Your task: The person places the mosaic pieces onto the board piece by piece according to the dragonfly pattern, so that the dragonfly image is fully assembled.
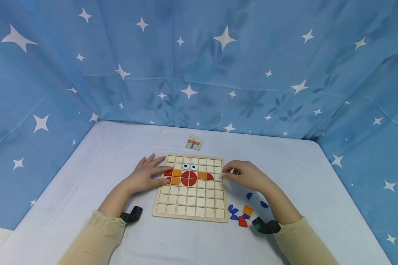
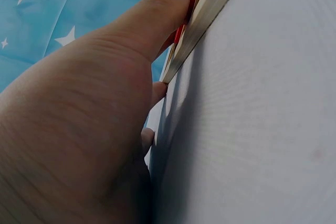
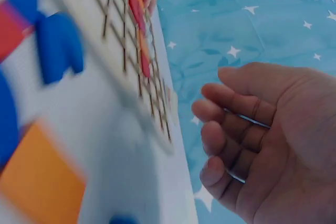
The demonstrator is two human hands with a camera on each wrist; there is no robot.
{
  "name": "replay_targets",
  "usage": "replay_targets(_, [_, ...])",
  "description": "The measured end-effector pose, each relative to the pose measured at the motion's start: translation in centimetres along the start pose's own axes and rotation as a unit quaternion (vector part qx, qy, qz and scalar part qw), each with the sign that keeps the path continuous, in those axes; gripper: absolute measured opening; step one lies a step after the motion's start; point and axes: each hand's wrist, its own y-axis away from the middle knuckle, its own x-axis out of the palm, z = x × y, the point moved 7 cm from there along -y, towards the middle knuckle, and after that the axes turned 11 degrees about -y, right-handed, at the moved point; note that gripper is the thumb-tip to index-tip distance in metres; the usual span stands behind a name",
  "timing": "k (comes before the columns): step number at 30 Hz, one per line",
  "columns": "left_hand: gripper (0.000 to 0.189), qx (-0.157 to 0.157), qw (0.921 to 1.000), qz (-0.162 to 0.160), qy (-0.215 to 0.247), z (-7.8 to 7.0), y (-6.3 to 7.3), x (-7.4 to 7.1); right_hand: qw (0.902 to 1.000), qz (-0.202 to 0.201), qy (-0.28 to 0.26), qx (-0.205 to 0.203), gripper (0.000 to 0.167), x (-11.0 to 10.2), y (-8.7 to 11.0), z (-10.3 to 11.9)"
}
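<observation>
Wooden grid board (image 1: 191,201) sits on the white table (image 1: 285,165), two eye discs (image 1: 185,166) and three orange squares (image 1: 202,175) aboard! Left hand (image 1: 145,176), fingers extended, touches its left edge; right hand (image 1: 248,176), loosely curved, holds nothing. Loose: one orange tile (image 1: 248,210), one red quarter (image 1: 243,222), perhaps six blue pieces (image 1: 249,195).

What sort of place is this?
Probably a staged indoor recording spot: a star-print blue backdrop cloth hangs around the far side of a white-covered table holding a wooden grid puzzle board.
</observation>
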Motion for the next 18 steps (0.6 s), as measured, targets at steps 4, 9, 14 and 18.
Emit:
replay_targets(4, [0.056,0.002,1.0,0.0,-0.001,0.0,0.0,0.0,0.9998,0.017,-0.012,0.005,0.016,0.0,2.2,-1.3])
replay_targets(9, [0.056,0.001,1.0,0.002,0.0,0.0,-0.1,0.0,0.9991,0.04,-0.014,0.0,0.018,0.3,4.9,-3.3])
replay_targets(14, [0.056,0.005,1.0,-0.002,0.003,-0.1,0.0,-0.1,0.998,0.053,-0.028,-0.017,0.02,0.4,7.1,-4.8])
replay_targets(18, [0.055,0.009,0.9999,-0.006,0.003,-0.2,0.1,-0.1,0.9969,0.055,-0.028,-0.048,0.021,0.4,8.6,-5.2])
